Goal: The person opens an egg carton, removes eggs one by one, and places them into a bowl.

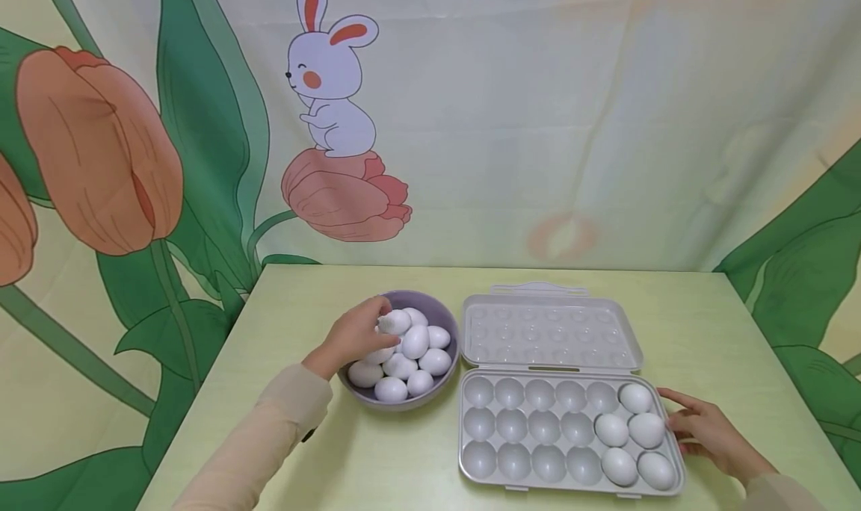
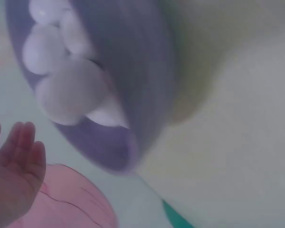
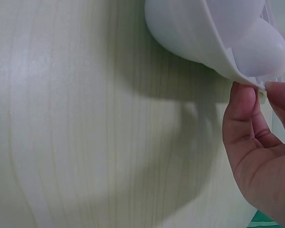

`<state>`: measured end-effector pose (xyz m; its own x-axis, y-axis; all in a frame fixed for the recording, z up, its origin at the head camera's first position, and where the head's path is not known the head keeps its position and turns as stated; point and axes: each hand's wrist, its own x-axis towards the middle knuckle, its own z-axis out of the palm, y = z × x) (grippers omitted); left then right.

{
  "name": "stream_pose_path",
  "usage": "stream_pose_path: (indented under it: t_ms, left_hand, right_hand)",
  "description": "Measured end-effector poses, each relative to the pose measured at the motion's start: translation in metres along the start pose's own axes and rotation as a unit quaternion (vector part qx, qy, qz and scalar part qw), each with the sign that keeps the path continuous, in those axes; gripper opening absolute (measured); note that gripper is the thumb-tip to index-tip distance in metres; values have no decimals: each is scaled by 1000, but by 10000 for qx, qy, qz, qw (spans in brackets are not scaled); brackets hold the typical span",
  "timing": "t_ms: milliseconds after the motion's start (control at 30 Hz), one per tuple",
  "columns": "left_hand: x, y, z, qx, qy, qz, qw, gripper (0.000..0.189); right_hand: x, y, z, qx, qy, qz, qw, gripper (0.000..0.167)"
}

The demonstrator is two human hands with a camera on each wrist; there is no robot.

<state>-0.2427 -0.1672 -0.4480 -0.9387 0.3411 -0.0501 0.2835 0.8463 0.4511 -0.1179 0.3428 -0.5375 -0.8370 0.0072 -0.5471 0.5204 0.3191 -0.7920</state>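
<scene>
A purple bowl (image 1: 449,376) heaped with white eggs (image 1: 400,366) sits left of center on the table. My left hand (image 1: 356,337) is over the bowl's left side, thumb and fingers spread around an egg (image 1: 394,323) in the head view. In the left wrist view the left hand (image 2: 16,173) shows relaxed fingers with nothing between them. To the right lies an open plastic egg box (image 1: 496,479), several eggs (image 1: 619,466) filling cups at its right end. My right hand (image 1: 713,435) pinches the box's right rim; the right wrist view shows thumb and fingertips (image 3: 242,97) at that rim.
The egg box's lid (image 1: 551,358) lies folded back behind the cups, its handle toward the wall. Both bowl and box stand on a pale wood-grain table (image 1: 289,302). A curtain (image 1: 484,122) printed with a rabbit and tulips hangs behind the table's back edge.
</scene>
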Motion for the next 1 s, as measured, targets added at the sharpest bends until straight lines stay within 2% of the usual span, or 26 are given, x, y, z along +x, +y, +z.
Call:
stream_pose_path:
  t_ms: [133,267,400,500,600,733,867,1000]
  left_hand:
    - [5,30,0,-230,-17,379,9990,48]
    - [11,61,13,-311,-192,912,9952,50]
    - [16,91,34,-358,-528,1685,9836,50]
    - [16,114,53,-443,-832,2111,9729,51]
    - [15,136,75,-439,-1089,2348,9649,51]
    - [16,160,107,-156,-1330,2543,9578,53]
    - [19,179,136,311,-1324,2692,9534,52]
    - [18,197,156,924,-1195,2765,9491,54]
  right_hand:
    - [-1,0,0,26,-15,-29,10000,62]
    - [-1,-1,0,31,-23,-35,10000,62]
    - [-1,-2,0,25,-24,-40,10000,62]
    - [-1,-1,0,56,-38,-76,9999,62]
    - [0,0,-1,82,-59,-125,9999,61]
    - [0,1,-1,76,-39,-117,9999,62]
    - [0,1,-1,62,-10,-89,9999,63]
    - [1,1,-1,39,16,-75,10000,63]
